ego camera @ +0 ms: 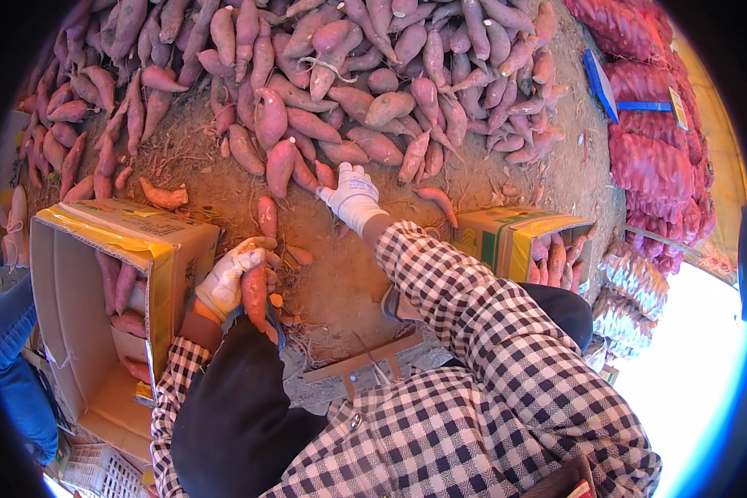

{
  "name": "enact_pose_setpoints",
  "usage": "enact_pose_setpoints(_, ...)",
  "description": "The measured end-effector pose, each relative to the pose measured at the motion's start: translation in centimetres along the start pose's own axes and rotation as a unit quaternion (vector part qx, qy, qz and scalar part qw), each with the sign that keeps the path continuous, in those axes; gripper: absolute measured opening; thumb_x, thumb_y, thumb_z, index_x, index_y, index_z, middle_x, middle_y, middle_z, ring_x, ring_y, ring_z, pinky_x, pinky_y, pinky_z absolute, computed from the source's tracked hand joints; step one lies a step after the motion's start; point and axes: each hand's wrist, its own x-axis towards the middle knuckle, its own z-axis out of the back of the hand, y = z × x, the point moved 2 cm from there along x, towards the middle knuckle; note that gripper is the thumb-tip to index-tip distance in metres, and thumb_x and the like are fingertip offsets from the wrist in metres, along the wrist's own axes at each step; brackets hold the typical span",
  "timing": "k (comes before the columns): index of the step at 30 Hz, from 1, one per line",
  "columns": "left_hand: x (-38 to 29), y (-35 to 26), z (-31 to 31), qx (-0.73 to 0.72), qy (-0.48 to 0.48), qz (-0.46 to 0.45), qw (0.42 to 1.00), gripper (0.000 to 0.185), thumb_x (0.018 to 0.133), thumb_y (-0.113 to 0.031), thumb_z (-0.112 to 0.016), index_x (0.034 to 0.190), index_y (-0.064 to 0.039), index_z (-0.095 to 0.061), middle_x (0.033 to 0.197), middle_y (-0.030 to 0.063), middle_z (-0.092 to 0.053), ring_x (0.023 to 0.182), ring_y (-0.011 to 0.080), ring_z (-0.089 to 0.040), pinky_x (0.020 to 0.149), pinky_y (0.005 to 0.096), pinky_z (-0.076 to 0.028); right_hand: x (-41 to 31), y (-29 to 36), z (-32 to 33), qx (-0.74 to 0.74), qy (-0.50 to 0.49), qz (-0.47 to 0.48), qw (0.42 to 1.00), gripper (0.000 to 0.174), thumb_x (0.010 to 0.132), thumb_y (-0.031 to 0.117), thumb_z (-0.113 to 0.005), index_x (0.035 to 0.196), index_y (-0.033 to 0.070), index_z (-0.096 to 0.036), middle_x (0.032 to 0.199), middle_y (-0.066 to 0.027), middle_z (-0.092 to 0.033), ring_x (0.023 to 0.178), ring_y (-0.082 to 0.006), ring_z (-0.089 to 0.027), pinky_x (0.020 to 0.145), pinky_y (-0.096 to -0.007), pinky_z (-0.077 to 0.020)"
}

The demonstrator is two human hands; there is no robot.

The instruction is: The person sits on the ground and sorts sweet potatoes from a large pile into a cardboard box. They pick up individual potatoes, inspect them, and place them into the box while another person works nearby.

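Note:
My left hand (227,283), in a white work glove, grips a reddish sweet potato (254,297) above my left knee. Its fingers curl around the upper part, and the tapered end hangs down. My right hand (353,194), gloved too, reaches to the front edge of a large heap of sweet potatoes (386,109). Its thumb and fingers are apart, next to a small sweet potato (325,175); whether they touch it I cannot tell. To the left, an open cardboard box (62,299) on its side holds several sweet potatoes (124,286).
Another cardboard box (495,239) with sweet potatoes lies at the right. Filled red mesh sacks (650,165) are stacked beyond it, near a blue-framed object (601,87). Single sweet potatoes (437,204) lie on the soil floor (336,274). A person's jeans-clad leg (15,361) shows at far left, above a white plastic crate (103,470).

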Motion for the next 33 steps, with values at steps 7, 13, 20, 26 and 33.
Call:
enact_pose_setpoints(7, -0.1, -0.1, 0.6, -0.052, -0.054, -0.07, 0.995, 0.03, 0.091, -0.031, -0.061, 0.102, -0.004, -0.058, 0.095, 0.0056, -0.061, 0.087, 0.0164, -0.058, 0.078, 0.0305, -0.049, -2.6, 1.7, -0.2, 0.115, 0.124, 0.071, 0.983, 0.055, 0.076, 0.039, -0.068, 0.112, 0.001, -0.053, 0.11, -0.0233, -0.06, 0.104, -0.039, -0.058, 0.089, -0.0429, -0.0455)
enact_pose_setpoints(13, 1.5, -0.8, -0.6, 0.008, 0.008, -0.142, 0.99, 0.033, 0.09, -0.036, -0.061, 0.097, -0.005, -0.06, 0.097, 0.0028, -0.059, 0.092, 0.0131, -0.053, 0.087, 0.0276, -0.042, -4.3, 2.1, 3.0, 0.091, 0.253, 0.227, 0.936, 0.039, 0.088, 0.042, -0.056, 0.108, 0.01, -0.062, 0.109, -0.0144, -0.063, 0.104, -0.0342, -0.058, 0.089, -0.0415, -0.0444)
enact_pose_setpoints(20, -0.1, -0.4, 0.9, -0.022, -0.123, -0.18, 0.976, 0.034, 0.091, -0.036, -0.058, 0.104, -0.004, -0.059, 0.104, 0.0043, -0.059, 0.102, 0.0158, -0.053, 0.095, 0.0306, -0.04, 3.1, -14.2, 7.1, -0.41, -0.096, 0.298, 0.857, 0.039, 0.078, 0.032, -0.064, 0.114, 0.018, -0.057, 0.125, -0.011, -0.049, 0.125, -0.0325, -0.038, 0.105, -0.0588, -0.0231)
enact_pose_setpoints(26, -1.4, -1.6, -0.6, -0.016, -0.094, -0.224, 0.97, 0.037, 0.089, -0.039, -0.06, 0.101, -0.004, -0.059, 0.105, 0.0066, -0.059, 0.104, 0.0189, -0.053, 0.096, 0.0324, -0.039, 4.2, -10.9, 9.5, -0.192, 0.073, 0.176, 0.963, 0.051, 0.076, 0.035, -0.069, 0.12, 0.013, -0.054, 0.12, -0.0162, -0.055, 0.113, -0.0323, -0.054, 0.097, -0.0408, -0.0395)
enact_pose_setpoints(33, -5.5, -6.6, -8.7, 0.112, -0.04, -0.369, 0.922, 0.039, 0.087, -0.043, -0.061, 0.097, -0.006, -0.058, 0.111, 0.0098, -0.058, 0.104, 0.0216, -0.053, 0.095, 0.0362, -0.041, -3.5, -6.8, 18.1, 0.05, 0.12, 0.179, 0.975, 0.082, 0.077, 0.043, -0.072, 0.138, -0.002, -0.039, 0.133, -0.0238, -0.05, 0.122, -0.0329, -0.05, 0.101, -0.0342, -0.0405)
